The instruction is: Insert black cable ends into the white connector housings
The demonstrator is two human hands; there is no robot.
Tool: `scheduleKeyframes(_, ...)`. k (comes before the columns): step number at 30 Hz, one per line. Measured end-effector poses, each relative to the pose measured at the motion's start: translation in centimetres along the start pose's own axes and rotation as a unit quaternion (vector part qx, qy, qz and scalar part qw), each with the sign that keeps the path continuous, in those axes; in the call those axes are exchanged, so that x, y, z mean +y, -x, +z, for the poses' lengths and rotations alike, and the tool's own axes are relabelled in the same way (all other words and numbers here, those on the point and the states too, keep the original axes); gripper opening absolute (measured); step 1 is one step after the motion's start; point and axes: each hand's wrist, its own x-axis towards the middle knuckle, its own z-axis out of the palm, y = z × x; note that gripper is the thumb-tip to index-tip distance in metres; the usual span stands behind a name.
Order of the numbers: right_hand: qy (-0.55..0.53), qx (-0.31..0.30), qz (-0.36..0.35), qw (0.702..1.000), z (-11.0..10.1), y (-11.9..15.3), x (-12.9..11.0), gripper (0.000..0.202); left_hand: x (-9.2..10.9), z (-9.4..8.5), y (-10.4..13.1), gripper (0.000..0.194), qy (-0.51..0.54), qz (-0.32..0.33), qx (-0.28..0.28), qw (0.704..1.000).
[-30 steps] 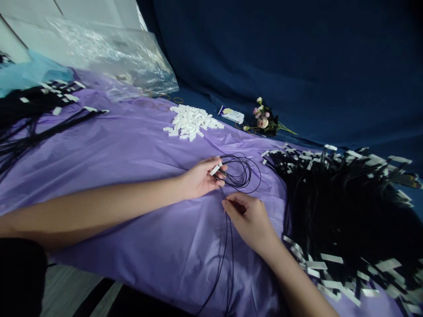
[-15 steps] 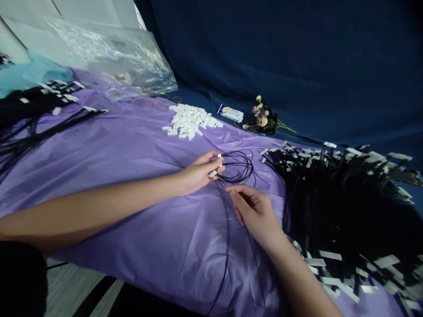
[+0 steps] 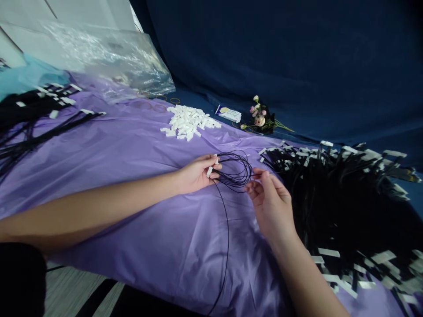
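A loose coil of thin black cord with white tabs is pinched at its left side by my left hand. At the coil's right edge, my right hand has its thumb and forefinger closed on a thin black strand, which sticks out a little to the right. One loose length of cord hangs from the coil toward the near edge of the purple cloth. How the strands cross inside my left hand is hidden by the fingers.
Beyond my hands lies a heap of small white pieces. A wrapped packet and artificial flowers sit behind. Black cord bundles with white tabs lie at right and left. A clear plastic bag rests at back left.
My right hand has moved right and up, from below the coil to its right edge. The second strand that hung below it no longer hangs there. My left hand keeps its hold.
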Motion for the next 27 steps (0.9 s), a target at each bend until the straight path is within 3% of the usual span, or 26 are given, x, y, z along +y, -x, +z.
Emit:
scheduleKeyframes(3, -0.052, 0.052, -0.063, 0.995, -0.4, -0.5, -0.9, 0.022, 0.0, 0.3, 0.1, 0.007, -0.019, -0.002, 0.007, 1.000)
scheduleKeyframes(5, -0.077, 0.054, -0.100, 0.991, -0.7, -0.6, -1.6, 0.024, 0.0, 0.5, 0.3, 0.008, -0.046, 0.008, 0.003, 0.999)
scheduleKeyframes(10, -0.081, -0.024, -0.107, 0.991, -0.6, 0.1, -2.2, 0.022, -0.7, 0.8, 0.5, 0.011, -0.227, 0.089, 0.047, 0.969)
scheduleKeyframes(13, -0.065, -0.080, -0.095, 0.990, -0.1, 1.2, -2.1, 0.022, -1.3, 0.7, 0.3, 0.014, -0.301, 0.160, 0.034, 0.939)
scheduleKeyframes(16, -0.056, -0.115, -0.097, 0.987, 0.1, 1.9, -2.1, 0.025, -1.3, 0.7, 0.1, 0.016, -0.248, 0.182, 0.027, 0.951)
scheduleKeyframes(21, -0.047, -0.124, -0.108, 0.985, -0.4, 1.9, -2.1, 0.016, -0.3, 1.3, 0.2, 0.011, -0.093, 0.093, 0.090, 0.987)
scheduleKeyframes(27, -0.021, -0.098, -0.145, 0.984, -0.5, 1.7, -2.0, 0.011, 0.4, 1.2, 0.2, 0.016, -0.034, 0.026, 0.073, 0.996)
